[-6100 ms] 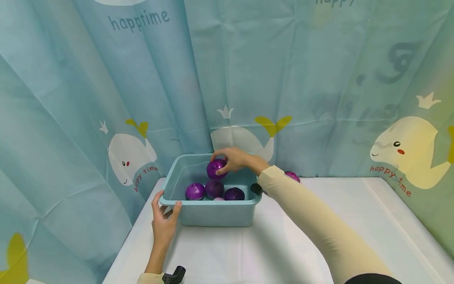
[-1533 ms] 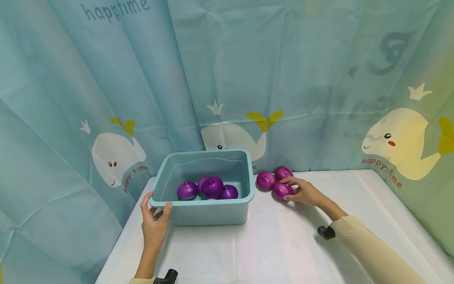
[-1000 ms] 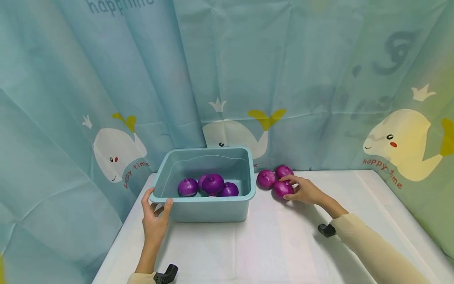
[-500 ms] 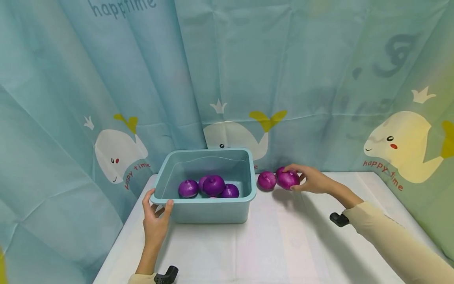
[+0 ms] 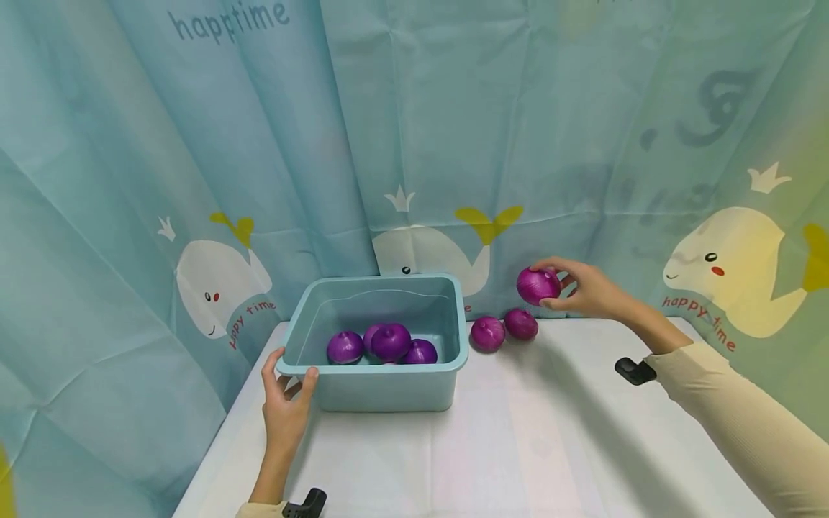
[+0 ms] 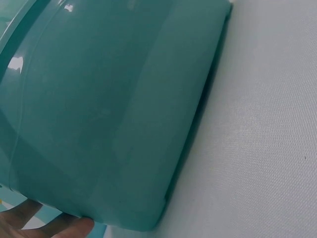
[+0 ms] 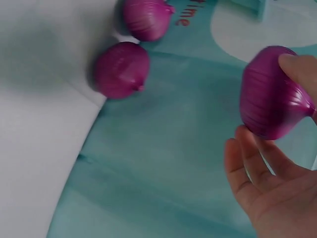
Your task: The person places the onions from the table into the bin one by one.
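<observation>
A red onion [image 5: 536, 286] is pinched between the thumb and fingers of my right hand [image 5: 592, 291], raised above the table at the right. The right wrist view shows this onion [image 7: 265, 96] from close by, its pointed end toward the palm. My left hand [image 5: 285, 414] grips the front left corner of the light blue plastic bin [image 5: 388, 390], thumb on the front rim and fingers at the left side. Inside the bin lie several purple onions, among them a glossy one [image 5: 391, 342] on top. Below my right hand, two red onions, one nearer [image 5: 488, 334] and one farther right [image 5: 521, 324], sit side by side.
A white cloth [image 5: 388, 460] covers the table. Behind it hangs a blue curtain [image 5: 570, 144] printed with whales, close to the table's back edge. The bin stands left of the two loose onions.
My right hand has gone from placing a purple onion in the bin to the onions at the right, taken one and lifted it up. The left hand stays at the bin's corner.
</observation>
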### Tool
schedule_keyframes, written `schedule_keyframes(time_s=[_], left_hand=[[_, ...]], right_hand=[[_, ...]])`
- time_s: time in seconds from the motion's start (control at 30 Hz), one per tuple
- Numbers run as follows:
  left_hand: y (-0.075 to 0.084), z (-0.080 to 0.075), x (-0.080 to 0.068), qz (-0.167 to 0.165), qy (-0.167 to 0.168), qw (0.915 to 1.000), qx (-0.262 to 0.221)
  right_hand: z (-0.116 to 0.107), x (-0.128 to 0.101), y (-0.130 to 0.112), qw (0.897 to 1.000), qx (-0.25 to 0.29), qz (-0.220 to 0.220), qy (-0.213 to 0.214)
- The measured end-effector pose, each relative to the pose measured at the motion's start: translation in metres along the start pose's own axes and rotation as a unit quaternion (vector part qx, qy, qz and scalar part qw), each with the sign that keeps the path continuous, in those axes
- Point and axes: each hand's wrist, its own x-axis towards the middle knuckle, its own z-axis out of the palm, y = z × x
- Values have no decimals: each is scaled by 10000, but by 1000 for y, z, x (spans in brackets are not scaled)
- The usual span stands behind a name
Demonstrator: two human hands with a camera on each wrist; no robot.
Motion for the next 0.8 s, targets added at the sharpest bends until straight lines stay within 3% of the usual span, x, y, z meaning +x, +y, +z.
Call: schedule_keyframes(time_s=[0.17,0.4,0.53,0.8], left_hand=[[-1,0,0,27,59,9999,-78],[-1,0,-1,4,53,10000,-78],[-2,0,-2,-29,62,10000,-52],[-3,1,1,90,64,9999,-37]], right_hand=[[-1,6,-7,9969,142,227,735],[0,13,-12,9843,252,503,1675],[2,15,-12,9819,248,575,1786],[5,21,-14,9851,317,634,1570]])
